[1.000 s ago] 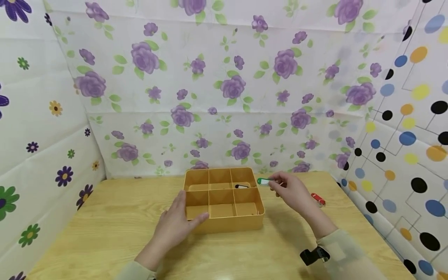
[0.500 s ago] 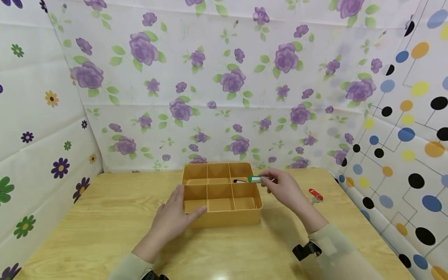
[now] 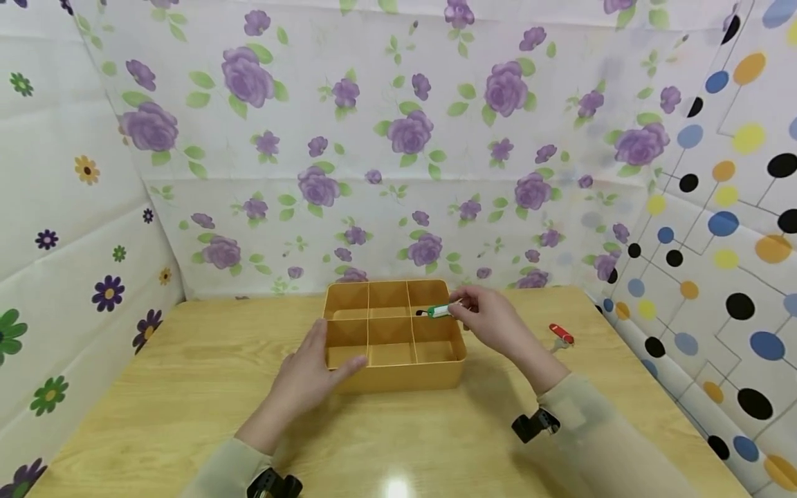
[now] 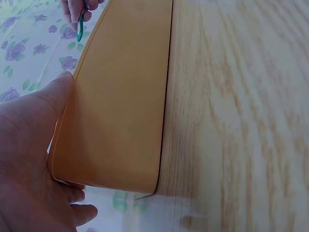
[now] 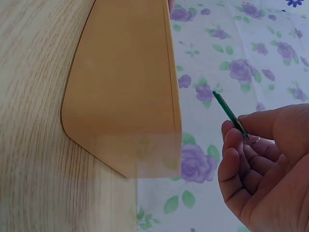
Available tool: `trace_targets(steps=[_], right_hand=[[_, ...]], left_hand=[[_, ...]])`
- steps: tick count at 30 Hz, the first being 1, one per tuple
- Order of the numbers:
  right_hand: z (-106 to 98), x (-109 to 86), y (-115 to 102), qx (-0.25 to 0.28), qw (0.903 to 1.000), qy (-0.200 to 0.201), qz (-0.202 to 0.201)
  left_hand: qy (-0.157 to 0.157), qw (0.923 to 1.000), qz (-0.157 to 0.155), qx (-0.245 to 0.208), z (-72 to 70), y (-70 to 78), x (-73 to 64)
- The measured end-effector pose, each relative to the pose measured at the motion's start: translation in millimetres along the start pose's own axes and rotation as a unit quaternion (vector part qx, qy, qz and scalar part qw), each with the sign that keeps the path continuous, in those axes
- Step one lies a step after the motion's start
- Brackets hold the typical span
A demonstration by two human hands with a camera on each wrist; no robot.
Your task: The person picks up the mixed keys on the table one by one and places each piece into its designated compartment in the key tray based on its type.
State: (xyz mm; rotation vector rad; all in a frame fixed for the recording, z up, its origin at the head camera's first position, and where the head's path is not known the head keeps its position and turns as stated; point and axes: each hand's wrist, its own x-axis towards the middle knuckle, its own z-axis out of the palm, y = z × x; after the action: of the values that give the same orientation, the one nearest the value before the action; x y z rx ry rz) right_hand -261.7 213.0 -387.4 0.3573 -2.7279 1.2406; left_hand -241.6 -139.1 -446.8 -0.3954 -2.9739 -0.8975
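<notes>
My left hand (image 3: 301, 377) rests at the front left corner of a yellow box with several compartments (image 3: 398, 377). Its fingers lie along the left wall and its thumb on the front rim; the left wrist view shows the thumb (image 4: 60, 89) touching the rim. My right hand (image 3: 495, 321) pinches a green key tag with a white label (image 3: 439, 311) between thumb and fingers, over the back right compartment. In the right wrist view the green key tag (image 5: 228, 112) is seen edge-on, above the box's rim. A black key tag (image 3: 420, 313) lies in that compartment, mostly hidden.
A red key tag (image 3: 562, 333) with a key lies on the wooden table (image 3: 187, 387) to the right of the box. Flower-patterned cloth (image 3: 373, 138) hangs behind the table, and a dotted cloth (image 3: 710, 277) stands on the right.
The right hand has moved left with the green key tag, from beside the box to over its back right compartment. The left hand stays on the box. The head view has tilted slightly.
</notes>
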Motion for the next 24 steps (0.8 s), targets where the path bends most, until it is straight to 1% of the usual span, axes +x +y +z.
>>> trace_targets(steps=[2, 5, 10, 13, 19, 24], right_hand=[[1.2, 2.1, -1.4, 0.003, 1.0, -0.007, 0.0], [4.1, 5.3, -5.2, 0.0, 0.9999, -0.015, -0.008], [6.2, 11.6, -13.7, -0.024, 0.9994, -0.004, -0.023], [7.7, 13.3, -18.9, -0.036, 0.999, -0.007, -0.025], [12.6, 15.2, -24.6, -0.053, 0.9979, -0.024, -0.028], [25.2, 18.4, -27.5, -0.07, 0.9955, -0.054, -0.033]], left_hand=[[-0.003, 1.0, 0.0, 0.002, 0.1, 1.3, 0.5], [0.001, 1.0, 0.0, 0.005, 0.9, 0.9, 0.8], [0.008, 0.9999, 0.003, 0.005, 1.7, -0.3, 1.5], [0.01, 0.9999, 0.004, 0.003, 1.4, -1.1, 0.7], [0.012, 0.9999, 0.005, 0.006, 1.0, -0.3, 2.4], [0.011, 0.9999, -0.001, 0.005, 3.6, -2.8, 0.8]])
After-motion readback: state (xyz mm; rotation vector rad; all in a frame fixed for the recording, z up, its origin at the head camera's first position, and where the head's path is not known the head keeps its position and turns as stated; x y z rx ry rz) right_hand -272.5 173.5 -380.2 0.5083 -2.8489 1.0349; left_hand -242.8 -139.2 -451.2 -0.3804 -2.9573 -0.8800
